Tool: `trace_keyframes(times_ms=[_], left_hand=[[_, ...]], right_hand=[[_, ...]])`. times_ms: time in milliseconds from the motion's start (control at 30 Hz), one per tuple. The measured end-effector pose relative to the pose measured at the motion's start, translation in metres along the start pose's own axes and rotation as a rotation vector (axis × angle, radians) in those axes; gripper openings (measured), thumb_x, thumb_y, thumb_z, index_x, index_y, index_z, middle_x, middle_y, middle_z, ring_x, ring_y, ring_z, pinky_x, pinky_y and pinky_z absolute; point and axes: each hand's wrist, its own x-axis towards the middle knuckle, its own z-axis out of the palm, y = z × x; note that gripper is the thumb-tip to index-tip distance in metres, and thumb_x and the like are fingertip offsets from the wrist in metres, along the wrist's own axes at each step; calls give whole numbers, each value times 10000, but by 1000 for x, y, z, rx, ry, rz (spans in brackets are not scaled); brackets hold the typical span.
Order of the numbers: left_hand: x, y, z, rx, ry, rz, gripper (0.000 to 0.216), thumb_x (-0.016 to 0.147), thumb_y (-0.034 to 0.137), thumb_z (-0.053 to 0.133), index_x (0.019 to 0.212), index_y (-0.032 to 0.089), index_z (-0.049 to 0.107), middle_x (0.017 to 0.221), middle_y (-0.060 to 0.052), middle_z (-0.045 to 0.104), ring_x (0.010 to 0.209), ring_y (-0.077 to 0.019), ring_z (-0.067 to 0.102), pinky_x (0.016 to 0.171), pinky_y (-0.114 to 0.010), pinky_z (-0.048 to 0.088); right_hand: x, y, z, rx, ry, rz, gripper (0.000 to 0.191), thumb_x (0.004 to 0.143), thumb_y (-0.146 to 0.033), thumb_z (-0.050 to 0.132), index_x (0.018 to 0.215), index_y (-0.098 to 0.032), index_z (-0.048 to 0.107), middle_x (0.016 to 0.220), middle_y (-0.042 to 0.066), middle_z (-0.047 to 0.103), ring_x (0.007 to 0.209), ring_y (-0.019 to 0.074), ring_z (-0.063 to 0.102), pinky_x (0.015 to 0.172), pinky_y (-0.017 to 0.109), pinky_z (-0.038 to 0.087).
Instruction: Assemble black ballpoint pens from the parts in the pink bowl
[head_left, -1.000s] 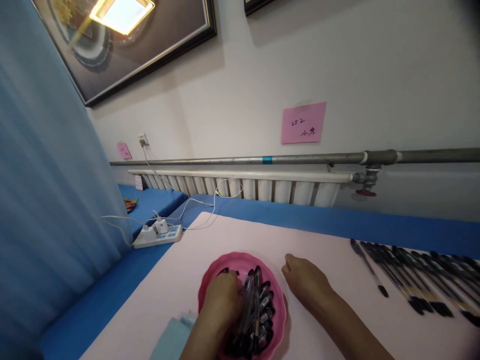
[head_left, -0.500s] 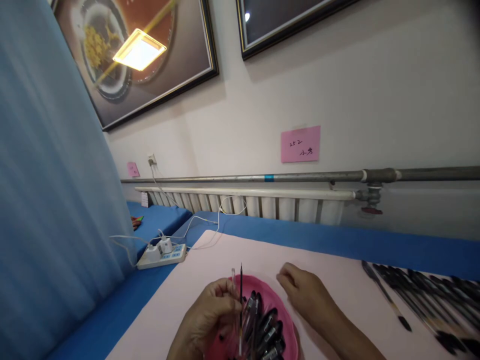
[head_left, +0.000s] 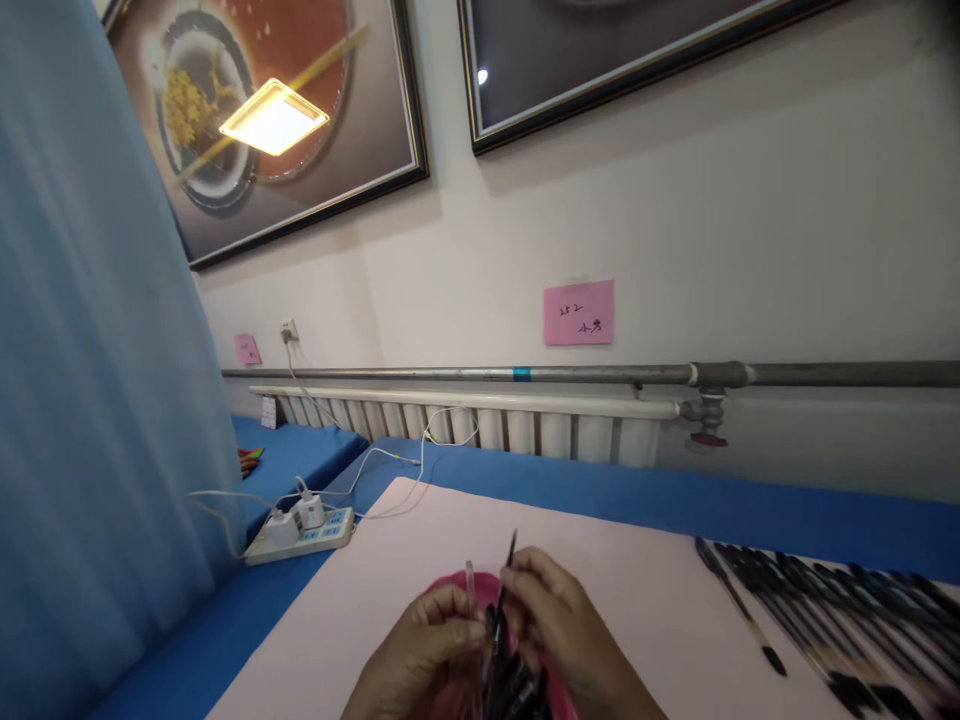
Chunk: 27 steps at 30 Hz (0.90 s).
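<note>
My left hand (head_left: 427,650) is closed in a pinch round a clear plastic tube (head_left: 470,578), which stands upright above its fingertips. Beside it, my right hand (head_left: 566,625) grips a thin dark stick with a pointed end (head_left: 511,552), perhaps a slim brush, tilted slightly to the right. Both hands are over a pink bowl (head_left: 459,578). Several black pieces with glossy ends (head_left: 517,690) lie in the bowl, partly hidden by the hands. The lower ends of the tube and the stick are hard to make out.
Several black brushes (head_left: 840,610) lie in a row on the pale pink sheet (head_left: 637,580) at right, one brush (head_left: 742,605) apart from them. A power strip (head_left: 300,540) with white plugs and cables sits at left, near a blue curtain (head_left: 112,400). A radiator (head_left: 510,430) runs along the wall.
My right hand has come left from the sheet to the bowl and taken hold of the thin dark stick, which now leans right. My left hand still holds the clear tube.
</note>
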Motion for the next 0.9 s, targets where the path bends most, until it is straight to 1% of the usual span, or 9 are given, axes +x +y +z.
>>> trace_keyframes(times_ms=[100,133,200,333,433,533,733,900], left_hand=[[1,-4,-1,47,14,-9,147,625,192,749,702,132,639,622,-23,634,554,-101,546,586,-222,374],[0,-6,-1,50,-3,-25,151,637,203,745,732,135,649,632,-28,638,560,-109,555,593,-234,389],[0,-10,-1,51,-44,-59,154,662,221,730,777,144,661,635,-36,645,559,-126,569,599,-265,420],[1,-16,-2,59,-104,-87,140,691,214,710,814,157,674,644,-46,666,577,-143,595,595,-275,438],[2,-16,-4,97,-135,-82,148,705,202,699,843,151,682,670,-55,680,593,-143,608,608,-270,435],[2,-15,-6,132,-164,-80,156,714,199,693,861,147,683,698,-67,690,609,-143,617,623,-268,424],[-1,-10,-1,150,-147,-80,173,692,220,714,847,149,685,689,-61,682,620,-149,614,635,-273,414],[-3,-7,3,168,-128,-73,186,673,232,725,835,146,688,674,-59,673,613,-148,607,645,-275,410]], right_hand=[[3,-16,-16,257,219,-163,206,691,-358,629,667,-197,503,545,-50,557,452,92,499,359,178,359],[3,-21,-20,326,265,-206,222,669,-358,663,676,-194,513,598,-37,580,506,105,528,376,185,389],[0,-30,-24,397,305,-268,253,642,-359,710,686,-191,526,674,-15,605,571,124,555,394,201,421],[-6,-34,-19,351,264,-329,239,701,-379,686,700,-183,549,686,-1,605,557,127,558,418,227,447],[-8,-30,-16,299,222,-321,219,742,-375,655,706,-182,559,683,-3,599,549,121,557,438,231,451],[-7,-28,-16,239,213,-324,212,754,-373,641,709,-180,565,671,1,592,564,131,559,435,231,448],[-6,-27,-16,257,183,-333,182,784,-352,610,731,-186,560,719,-1,602,554,114,551,441,224,440],[-9,-28,-14,220,155,-331,186,785,-347,594,721,-179,549,622,-7,575,545,132,551,427,225,440]])
